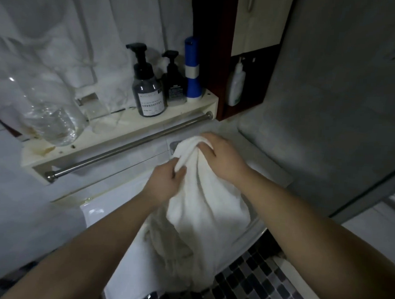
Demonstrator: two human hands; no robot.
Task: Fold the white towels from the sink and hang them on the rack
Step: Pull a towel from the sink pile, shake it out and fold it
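A white towel (202, 209) hangs bunched above the white sink (97, 212), its lower end trailing down into the basin. My right hand (223, 155) grips the towel's top edge. Just lower and to the left, my left hand (165, 182) pinches a fold of the same towel. A metal rack bar (128, 145) runs slantwise under a cream shelf, up and left of both hands, with nothing hanging on it. More white cloth (159, 241) lies in the sink under the held towel.
On the cream shelf (115, 126) stand a dark pump bottle (147, 87), a smaller black pump bottle (174, 79), a blue and white can (192, 69) and a clear plastic bottle (50, 109). A dark wood cabinet (222, 59) stands right of the shelf. White garments hang behind.
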